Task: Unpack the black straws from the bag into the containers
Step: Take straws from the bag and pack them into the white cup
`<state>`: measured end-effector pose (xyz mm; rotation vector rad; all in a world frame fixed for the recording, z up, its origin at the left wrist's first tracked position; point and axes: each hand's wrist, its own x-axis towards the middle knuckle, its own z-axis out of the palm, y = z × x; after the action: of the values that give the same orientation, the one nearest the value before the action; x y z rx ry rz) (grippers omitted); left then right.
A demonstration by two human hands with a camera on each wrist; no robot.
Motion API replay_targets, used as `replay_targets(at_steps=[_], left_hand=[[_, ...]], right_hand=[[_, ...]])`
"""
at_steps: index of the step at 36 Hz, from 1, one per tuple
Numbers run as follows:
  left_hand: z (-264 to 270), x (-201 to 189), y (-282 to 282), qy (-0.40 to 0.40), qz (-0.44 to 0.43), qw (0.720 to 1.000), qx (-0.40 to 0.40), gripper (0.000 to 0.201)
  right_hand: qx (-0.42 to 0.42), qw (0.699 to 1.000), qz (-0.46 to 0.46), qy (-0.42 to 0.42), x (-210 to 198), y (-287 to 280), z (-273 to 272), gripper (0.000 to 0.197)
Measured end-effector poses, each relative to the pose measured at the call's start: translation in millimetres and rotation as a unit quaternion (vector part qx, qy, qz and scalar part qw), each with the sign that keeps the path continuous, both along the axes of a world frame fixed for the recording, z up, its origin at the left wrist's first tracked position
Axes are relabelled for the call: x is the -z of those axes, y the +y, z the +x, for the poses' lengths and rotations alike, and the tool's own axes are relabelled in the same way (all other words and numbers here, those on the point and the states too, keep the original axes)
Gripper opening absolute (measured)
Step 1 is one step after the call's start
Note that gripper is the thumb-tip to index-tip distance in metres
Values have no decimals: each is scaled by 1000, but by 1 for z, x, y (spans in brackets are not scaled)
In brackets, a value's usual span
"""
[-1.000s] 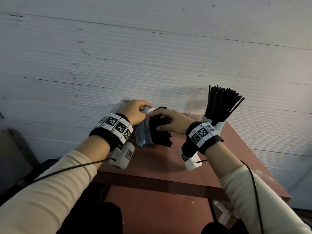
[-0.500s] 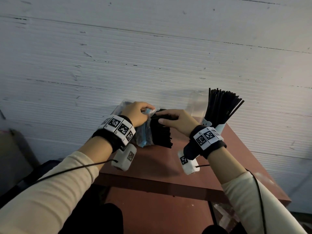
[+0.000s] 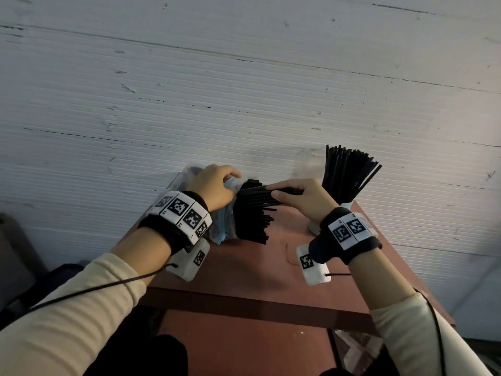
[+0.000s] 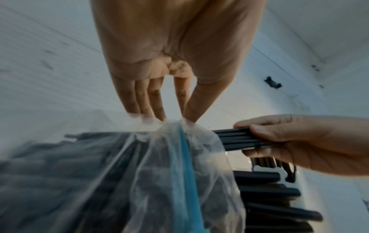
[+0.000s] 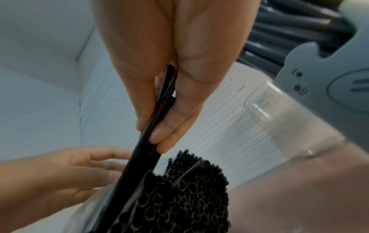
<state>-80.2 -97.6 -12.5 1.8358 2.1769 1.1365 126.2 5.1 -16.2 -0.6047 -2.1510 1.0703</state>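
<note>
**Right hand draws a few straws from the held bag**

The left hand pinches the gathered top of the clear, crinkled plastic bag with a blue strip, thumb and fingertips closed on the film. Below that hand the bag hangs down to the reddish-brown worktop, packed with a thick bundle of thin black plastic straws whose open ends fan out toward the right hand.

The right hand is clamped on a small bunch of black straws, thumb on top and fingers curled beneath. This bunch runs roughly level from the right hand across to the bag mouth just beside the left hand's fingertips; its far end lies over the top of the main bundle, and whether it is clear of the bag cannot be told. In the right wrist view the gripped straws pass between thumb and fingers and down past the round, hollow ends of the bundle.

Just beyond the right hand, on its outer side, a pale blue-grey container with a bear-shaped face stands on the worktop, holding a spread fan of upright black straws. Beside it, toward the left hand, stands a clear plastic container, near the white ribbed wall
</note>
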Motion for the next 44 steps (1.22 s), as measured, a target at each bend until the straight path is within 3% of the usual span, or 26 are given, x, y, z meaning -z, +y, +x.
replay_targets(at_steps=[4, 8, 11, 13, 18, 23, 29, 33, 39, 42, 44], left_hand=[[30, -11, 2, 38, 48, 995, 74, 42], [52, -14, 16, 118, -83, 985, 100, 65], [62, -12, 27, 220, -129, 966, 48, 54], [67, -10, 30, 237, -115, 964, 32, 41], [71, -7, 33, 176, -59, 981, 56, 21], [80, -19, 33, 72, 4, 990, 119, 22], [104, -43, 36, -87, 50, 976, 193, 28], [126, -48, 38, -175, 61, 958, 218, 33], [148, -15, 53, -307, 23, 925, 224, 20], [152, 9, 59, -337, -37, 917, 209, 33], [152, 21, 62, -345, -64, 916, 196, 37]], right_hand=[[11, 1000, 15, -12, -5, 0, 14, 18], [12, 999, 27, -14, -14, -8, 25, 21], [14, 998, 49, -27, -20, -16, 33, 20], [20, 997, 66, -36, -23, -18, 39, 20], [19, 996, 81, -33, -31, -22, 53, 25], [21, 990, 138, -24, -53, -31, 64, 41], [69, 973, 194, 108, -87, -44, 75, 57], [76, 957, 218, 178, -98, -48, 71, 56], [96, 962, 248, 69, -86, -39, 69, 40], [105, 953, 277, -64, -71, -31, 72, 31], [99, 941, 306, -106, -62, -26, 73, 26]])
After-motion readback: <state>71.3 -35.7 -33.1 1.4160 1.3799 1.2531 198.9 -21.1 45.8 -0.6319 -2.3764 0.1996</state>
